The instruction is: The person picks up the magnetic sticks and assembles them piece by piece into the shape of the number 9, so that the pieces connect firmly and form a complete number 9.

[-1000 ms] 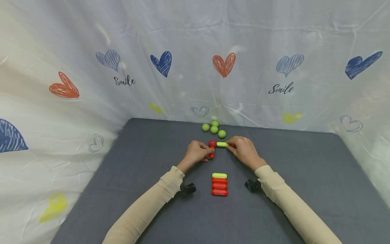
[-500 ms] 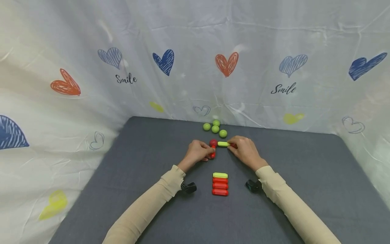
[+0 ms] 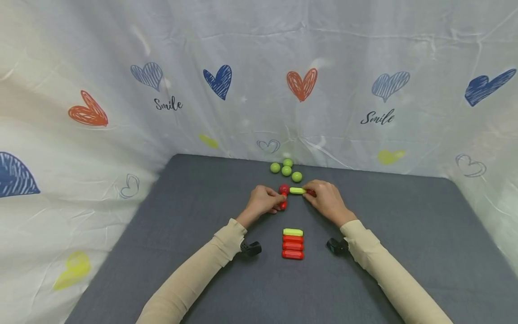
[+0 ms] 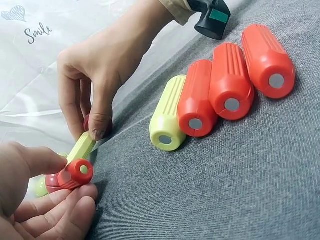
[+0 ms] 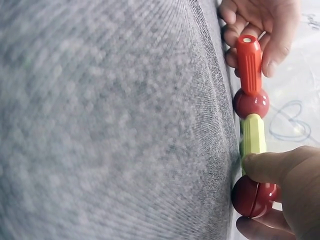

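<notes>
Far left of the work: black wrist camera point(image 3: 251, 249) is mounted at the left cuff, near the loose row; row could be bumped if that forearm is swung inward.

Left hand point(image 3: 263, 199): red ribbed plastic stick point(image 3: 283, 201) is pinched between thumb and fingers, pointed back toward the person. If twisted, its joint with the glossy dark red ball point(image 3: 284, 189) would probably be levered apart. Ball itself isn't gripped; it is seen touching both sticks, so it could roll off if either contact is lost.

Beyond it, four glossy light-green balls point(image 3: 286, 170) sit in a loose cluster on the grey cloth-covered table point(image 3: 202, 216). Nothing is seen holding them; could be scattered by a knuckle pushed too far forward.

Nearer, one yellow-green stick point(image 3: 293, 232) and three red sticks point(image 3: 292, 246) are laid side by side. Grey end discs are visible in the left wrist view; if magnetic, neighbours might be dragged when one is lifted.

Next right, yellow-green faceted plastic stick point(image 3: 297, 191) is set against the ball, roughly square to the red one. Its outer end is pinched by the right hand point(image 3: 327, 202), the second dark red ball point(image 5: 247, 196) partly hidden among those fingers. Main risk: uneven pull between hands, centre joint popped.
</notes>
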A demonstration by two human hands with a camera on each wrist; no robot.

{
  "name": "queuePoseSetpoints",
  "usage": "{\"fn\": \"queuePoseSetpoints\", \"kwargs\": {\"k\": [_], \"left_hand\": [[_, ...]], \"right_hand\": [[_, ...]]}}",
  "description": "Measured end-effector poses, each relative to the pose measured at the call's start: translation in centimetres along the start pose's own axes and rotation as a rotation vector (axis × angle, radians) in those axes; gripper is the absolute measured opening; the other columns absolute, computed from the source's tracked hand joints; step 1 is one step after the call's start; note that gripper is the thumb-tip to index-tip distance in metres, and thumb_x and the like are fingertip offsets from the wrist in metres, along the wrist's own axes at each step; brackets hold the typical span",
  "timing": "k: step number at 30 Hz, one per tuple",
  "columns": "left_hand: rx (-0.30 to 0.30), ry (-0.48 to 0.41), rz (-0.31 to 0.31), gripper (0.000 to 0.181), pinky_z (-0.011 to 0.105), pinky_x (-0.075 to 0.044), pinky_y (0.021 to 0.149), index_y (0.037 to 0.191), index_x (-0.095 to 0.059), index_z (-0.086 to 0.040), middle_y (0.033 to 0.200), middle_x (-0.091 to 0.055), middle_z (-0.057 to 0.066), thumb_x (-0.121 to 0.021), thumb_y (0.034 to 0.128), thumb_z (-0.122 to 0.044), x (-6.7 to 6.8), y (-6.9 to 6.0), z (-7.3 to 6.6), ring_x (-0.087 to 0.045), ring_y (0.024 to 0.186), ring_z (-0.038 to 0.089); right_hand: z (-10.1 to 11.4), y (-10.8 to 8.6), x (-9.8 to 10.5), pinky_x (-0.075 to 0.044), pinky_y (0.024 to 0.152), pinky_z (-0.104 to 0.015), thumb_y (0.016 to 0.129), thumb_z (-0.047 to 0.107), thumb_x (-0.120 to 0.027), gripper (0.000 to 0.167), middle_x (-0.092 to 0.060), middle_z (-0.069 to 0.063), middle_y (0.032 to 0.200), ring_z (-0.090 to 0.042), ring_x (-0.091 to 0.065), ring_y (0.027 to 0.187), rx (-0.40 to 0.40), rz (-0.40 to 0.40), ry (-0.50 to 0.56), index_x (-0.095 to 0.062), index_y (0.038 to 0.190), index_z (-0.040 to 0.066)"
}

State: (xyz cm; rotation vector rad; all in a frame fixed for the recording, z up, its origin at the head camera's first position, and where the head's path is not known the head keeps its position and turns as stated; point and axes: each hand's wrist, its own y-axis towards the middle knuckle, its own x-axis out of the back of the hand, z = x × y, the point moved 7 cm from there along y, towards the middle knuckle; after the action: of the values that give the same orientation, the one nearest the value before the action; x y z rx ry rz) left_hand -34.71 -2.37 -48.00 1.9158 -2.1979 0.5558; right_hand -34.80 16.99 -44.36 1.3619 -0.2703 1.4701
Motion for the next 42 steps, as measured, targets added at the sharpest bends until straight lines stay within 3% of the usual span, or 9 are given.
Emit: {"fn": "queuePoseSetpoints", "kwargs": {"k": [12, 16, 19, 24, 26, 29, 35, 42], "left_hand": [[0.024, -0.063, 0.040, 0.019, 0.030, -0.058, 0.057, 0.096, -0.075, 0.003, 0.078, -0.072, 0.009, -0.072, 0.0922, -0.016, 0.0, 0.0, 0.3, -0.072, 0.066, 0.018], [0.005, -0.030, 0.049, 0.020, 0.031, -0.058, 0.058, 0.095, -0.075, 0.002, 0.077, -0.073, 0.008, -0.071, 0.0931, -0.017, 0.9, 0.5, 0.0, -0.072, 0.067, 0.018], [-0.080, 0.086, 0.003, 0.019, 0.030, -0.057, 0.056, 0.092, -0.076, 0.000, 0.073, -0.072, 0.006, -0.070, 0.0931, -0.018, 2.3, 1.6, -1.0, -0.070, 0.063, 0.017], [-0.327, 0.428, -0.102, 0.015, 0.031, -0.055, 0.065, 0.097, -0.076, -0.005, 0.084, -0.073, 0.004, -0.070, 0.0905, -0.017, 3.9, 4.6, -3.8, -0.068, 0.073, 0.016], [-0.402, 0.532, -0.102, 0.021, 0.034, -0.055, 0.076, 0.108, -0.074, -0.004, 0.098, -0.073, 0.007, -0.071, 0.0900, -0.016, 3.8, 5.9, -4.5, -0.068, 0.088, 0.019], [-0.466, 0.633, -0.062, 0.036, 0.038, -0.052, 0.088, 0.123, -0.069, -0.003, 0.117, -0.069, 0.011, -0.073, 0.0904, -0.017, 3.2, 7.7, -4.8, -0.064, 0.107, 0.024], [-0.504, 0.703, -0.014, 0.042, 0.038, -0.051, 0.090, 0.126, -0.068, -0.005, 0.121, -0.067, 0.011, -0.079, 0.0884, -0.020, 2.5, 9.8, -4.7, -0.062, 0.109, 0.024], [-0.520, 0.657, -0.010, 0.033, 0.035, -0.052, 0.085, 0.118, -0.073, -0.005, 0.110, -0.071, 0.006, -0.080, 0.0875, -0.017, 2.6, 9.9, -4.7, -0.065, 0.098, 0.020]], "right_hand": [[-0.4, -0.2, 0.0, -0.055, 0.074, -0.044, 0.081, 0.007, -0.084, 0.017, -0.073, -0.007, 0.096, -0.024, -0.068, 0.085, -0.007, -0.009, 0.006, -0.079, 0.097, 0.006], [-0.4, -0.3, -0.1, -0.055, 0.076, -0.045, 0.082, 0.008, -0.083, 0.016, -0.074, -0.007, 0.097, -0.024, -0.069, 0.087, -0.008, 0.001, 0.008, -0.079, 0.097, 0.007], [-0.5, -0.4, -0.1, -0.055, 0.076, -0.045, 0.081, 0.007, -0.084, 0.017, -0.074, -0.007, 0.097, -0.025, -0.069, 0.087, -0.004, -0.003, 0.008, -0.079, 0.097, 0.007], [-0.5, -0.7, 0.2, -0.055, 0.074, -0.046, 0.080, 0.006, -0.084, 0.017, -0.074, -0.008, 0.097, -0.025, -0.069, 0.086, -0.002, -0.025, 0.011, -0.079, 0.096, 0.006], [-0.6, -0.9, 0.3, -0.055, 0.075, -0.046, 0.080, 0.006, -0.084, 0.018, -0.074, -0.008, 0.097, -0.025, -0.069, 0.086, -0.007, -0.026, 0.011, -0.079, 0.097, 0.006], [-0.4, -1.0, 0.1, -0.055, 0.075, -0.046, 0.081, 0.006, -0.084, 0.017, -0.074, -0.008, 0.098, -0.026, -0.069, 0.087, -0.008, -0.017, 0.014, -0.079, 0.097, 0.007], [0.1, -0.7, -0.2, -0.055, 0.075, -0.045, 0.082, 0.007, -0.083, 0.017, -0.074, -0.008, 0.098, -0.025, -0.069, 0.087, 0.015, -0.012, 0.027, -0.079, 0.098, 0.006], [0.1, -0.2, 0.2, -0.055, 0.075, -0.045, 0.081, 0.006, -0.084, 0.017, -0.074, -0.008, 0.097, -0.025, -0.069, 0.086, 0.016, -0.022, 0.026, -0.079, 0.097, 0.006]]}}
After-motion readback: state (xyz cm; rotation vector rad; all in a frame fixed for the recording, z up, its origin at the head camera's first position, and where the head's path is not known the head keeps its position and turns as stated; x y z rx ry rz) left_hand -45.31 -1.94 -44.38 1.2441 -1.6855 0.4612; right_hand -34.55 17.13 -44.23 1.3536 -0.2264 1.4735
